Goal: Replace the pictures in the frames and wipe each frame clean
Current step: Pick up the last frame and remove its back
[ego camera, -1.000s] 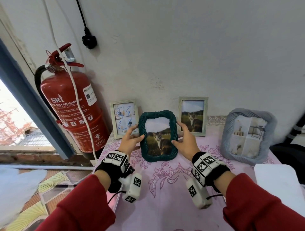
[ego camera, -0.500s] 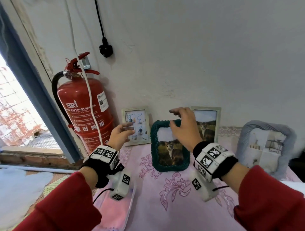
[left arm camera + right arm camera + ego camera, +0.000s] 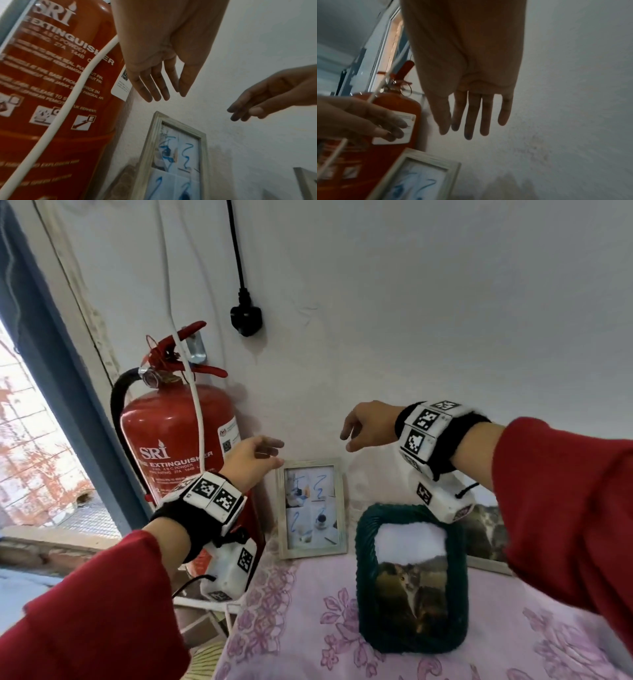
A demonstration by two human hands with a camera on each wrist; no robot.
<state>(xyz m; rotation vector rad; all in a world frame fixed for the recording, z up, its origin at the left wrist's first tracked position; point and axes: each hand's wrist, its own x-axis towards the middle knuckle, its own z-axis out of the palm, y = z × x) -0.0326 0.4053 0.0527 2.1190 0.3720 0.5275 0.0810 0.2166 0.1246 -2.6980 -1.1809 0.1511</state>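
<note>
A dark green woven frame [image 3: 411, 580] with a cat picture stands upright on the pink floral tablecloth [image 3: 308, 628]. Behind it to the left, a pale wooden frame [image 3: 311, 510] [image 3: 173, 155] [image 3: 418, 174] with blue-scribbled pictures leans on the white wall. My left hand [image 3: 255, 457] [image 3: 159, 75] hovers open above that pale frame's upper left, fingers straight. My right hand [image 3: 366, 426] [image 3: 471, 112] hangs open in the air above its upper right. Neither hand touches a frame. Another pale frame [image 3: 486, 535] with a cat picture is mostly hidden behind my right arm.
A red fire extinguisher [image 3: 174, 446] stands at the table's left edge, with a white cable [image 3: 198, 419] running down across it. A black plug [image 3: 246, 320] hangs on the wall above. A window [image 3: 30, 460] lies at the far left.
Both hands have let go of the green frame and risen up and left over the pale wooden frame. The green frame stays standing on the table. The head view swung left.
</note>
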